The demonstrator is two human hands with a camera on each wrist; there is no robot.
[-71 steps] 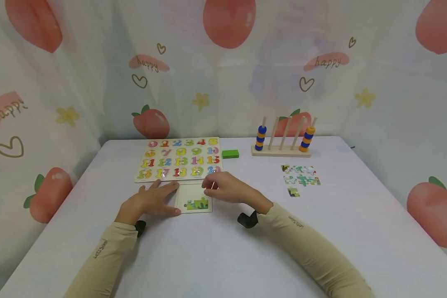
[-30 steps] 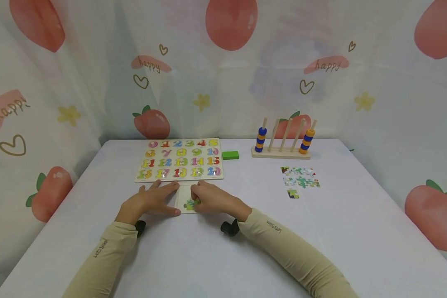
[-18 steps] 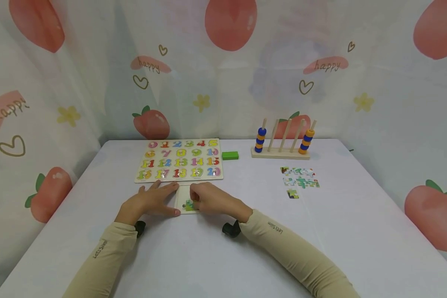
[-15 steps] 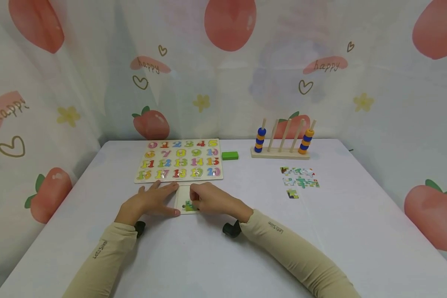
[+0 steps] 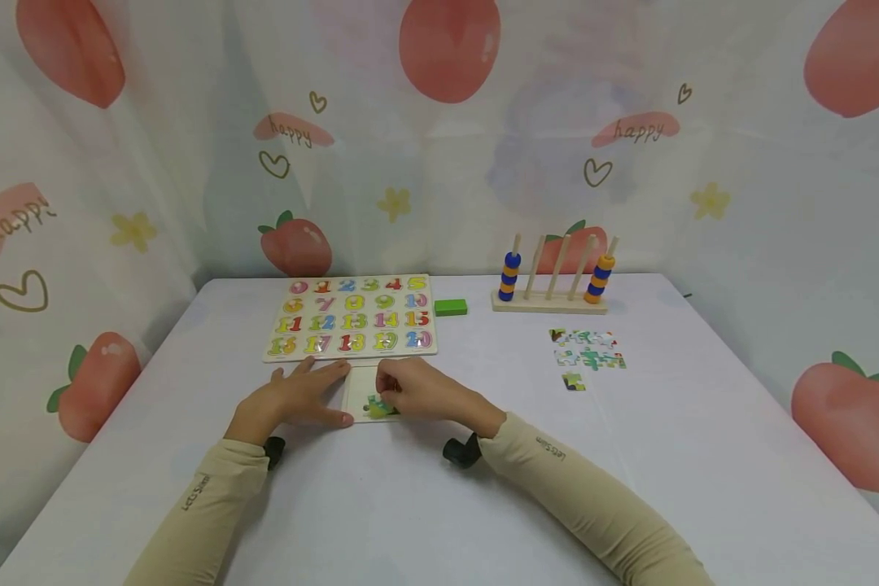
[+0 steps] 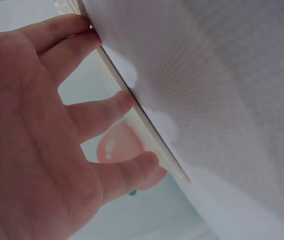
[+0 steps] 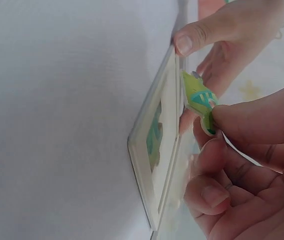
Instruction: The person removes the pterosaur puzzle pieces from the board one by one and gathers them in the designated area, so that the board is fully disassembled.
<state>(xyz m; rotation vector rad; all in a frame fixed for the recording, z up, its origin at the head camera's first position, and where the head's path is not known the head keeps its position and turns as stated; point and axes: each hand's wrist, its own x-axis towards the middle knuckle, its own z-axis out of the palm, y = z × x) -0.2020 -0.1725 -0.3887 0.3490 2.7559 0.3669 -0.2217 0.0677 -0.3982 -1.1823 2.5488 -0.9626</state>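
In the head view, my right hand (image 5: 425, 392) is over a small pale puzzle tray (image 5: 359, 380). Its thumb and fingers pinch a green jigsaw piece (image 7: 196, 97), which the right wrist view shows tilted and raised off the tray. Another jigsaw piece (image 7: 154, 142) with green and teal print lies inside the tray. My left hand (image 5: 293, 400) has its fingers spread along the tray's left side, thumb at the near corner. Seen from the left wrist, several fingertips (image 6: 146, 161) touch a thin pale board edge.
A number puzzle board (image 5: 353, 319) lies just behind the tray, with a green block (image 5: 450, 308) at its right. Farther right stands a wooden bead rack (image 5: 549, 303). In front of it are several loose jigsaw pieces (image 5: 589, 358) and a separate piece (image 5: 574, 382).
My right hand came left and down over the tray, where two pieces lay together. It now grips one, lifted and tilted, having drifted slightly right lately. My left hand stays put.
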